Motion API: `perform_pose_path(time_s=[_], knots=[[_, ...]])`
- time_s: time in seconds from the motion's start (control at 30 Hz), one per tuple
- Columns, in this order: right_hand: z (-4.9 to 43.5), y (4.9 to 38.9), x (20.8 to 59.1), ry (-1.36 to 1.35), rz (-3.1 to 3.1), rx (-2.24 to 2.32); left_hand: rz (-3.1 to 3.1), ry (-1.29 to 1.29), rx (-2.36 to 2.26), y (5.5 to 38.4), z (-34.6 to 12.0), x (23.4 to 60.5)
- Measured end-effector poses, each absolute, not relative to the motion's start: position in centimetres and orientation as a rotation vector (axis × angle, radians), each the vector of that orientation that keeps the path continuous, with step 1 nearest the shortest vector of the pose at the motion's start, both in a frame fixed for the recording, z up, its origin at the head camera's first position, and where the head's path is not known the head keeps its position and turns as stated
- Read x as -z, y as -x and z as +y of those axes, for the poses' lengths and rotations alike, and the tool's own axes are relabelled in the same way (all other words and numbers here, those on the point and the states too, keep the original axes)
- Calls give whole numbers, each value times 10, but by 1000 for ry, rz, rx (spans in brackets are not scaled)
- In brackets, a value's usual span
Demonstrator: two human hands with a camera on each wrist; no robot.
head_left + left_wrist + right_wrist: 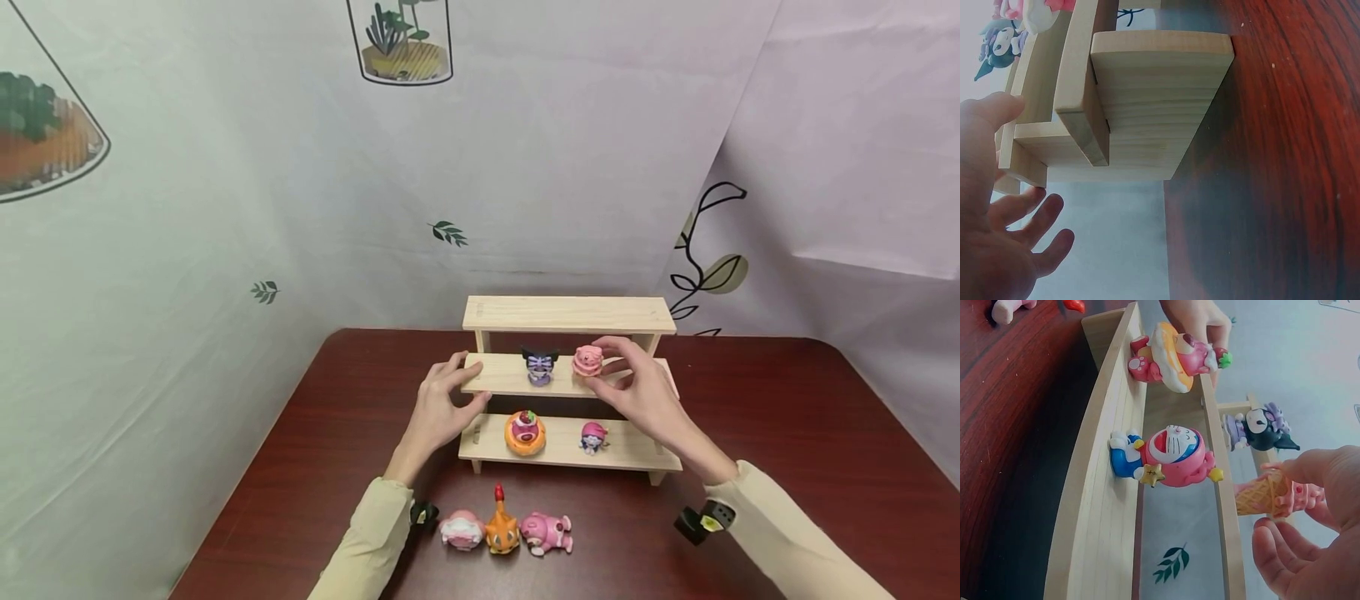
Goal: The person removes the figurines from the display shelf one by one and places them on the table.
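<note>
My right hand (637, 385) pinches a pink ice-cream-cone figurine (1265, 495) between thumb and fingers at the middle tier of a wooden three-tier display shelf (570, 312). The waffle-patterned cone shows in the right wrist view. Beside it on that tier stands a black-and-purple figurine (540, 367). My left hand (438, 404) grips the left end of the middle tier, thumb and fingers on either side of the plank. On the bottom tier sit a pink figurine in an orange ring (525, 433) and a pink-hooded blue-and-white cat figurine (1172, 455).
Before the shelf, a pink-and-white figurine (462, 530), an orange figurine with a red-tipped tail (502, 532) and a pink bear-like figurine (546, 533) lie in a row on the dark red table (787, 417). A printed cloth (562, 167) hangs behind.
</note>
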State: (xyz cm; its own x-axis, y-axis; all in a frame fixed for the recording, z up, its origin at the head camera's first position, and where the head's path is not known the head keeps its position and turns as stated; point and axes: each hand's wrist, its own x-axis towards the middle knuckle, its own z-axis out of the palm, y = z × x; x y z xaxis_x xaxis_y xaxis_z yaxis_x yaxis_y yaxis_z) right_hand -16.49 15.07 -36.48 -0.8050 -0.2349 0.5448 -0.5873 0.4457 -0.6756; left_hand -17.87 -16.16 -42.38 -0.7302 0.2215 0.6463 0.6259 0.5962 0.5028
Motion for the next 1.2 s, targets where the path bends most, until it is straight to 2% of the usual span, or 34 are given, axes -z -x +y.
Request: perform_pose_path(time_s=[1.2], knots=[[153, 162, 365, -640, -2359, -1333, -2287, 675, 990, 179, -161, 424]])
